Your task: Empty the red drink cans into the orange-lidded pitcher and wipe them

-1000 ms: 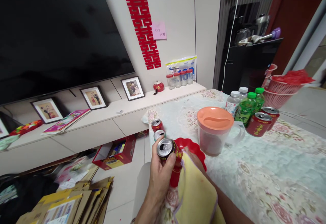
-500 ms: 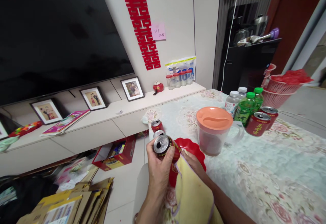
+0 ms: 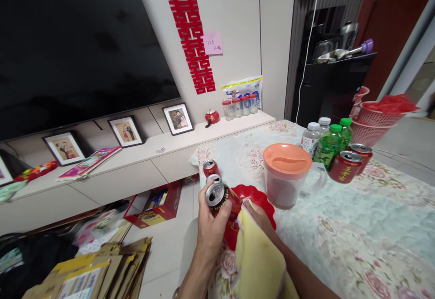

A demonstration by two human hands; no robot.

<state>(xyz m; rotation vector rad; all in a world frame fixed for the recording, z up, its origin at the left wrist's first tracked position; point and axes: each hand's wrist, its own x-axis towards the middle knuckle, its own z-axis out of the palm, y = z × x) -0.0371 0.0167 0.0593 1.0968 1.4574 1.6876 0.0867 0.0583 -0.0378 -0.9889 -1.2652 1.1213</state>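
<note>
My left hand [image 3: 211, 224] is wrapped round a dark red drink can [image 3: 217, 195], which is tilted with its opened top toward me. At the can's lower end, my right hand [image 3: 260, 217] grips a yellow cloth [image 3: 260, 258] with a purple edge. The cloth hangs down over my right forearm. Whether it touches the can's base is hard to see. Under the can lies a red scalloped plate [image 3: 268, 206]. Two more cans stand just behind, one of them a red can [image 3: 210, 167]; the other is mostly covered by my hand and the held can.
A clear pitcher [image 3: 285, 188] with an orange lid stands right of the plate. Beyond it are green-capped bottles [image 3: 326, 147], white-capped bottles [image 3: 310, 136] and red cans [image 3: 345, 166]. Flattened cardboard [image 3: 112, 272] and an open red box [image 3: 154, 206] lie on the floor at left.
The view has shifted very slightly. The can has turned a little in my left hand, while my right hand keeps the cloth near its lower end.
</note>
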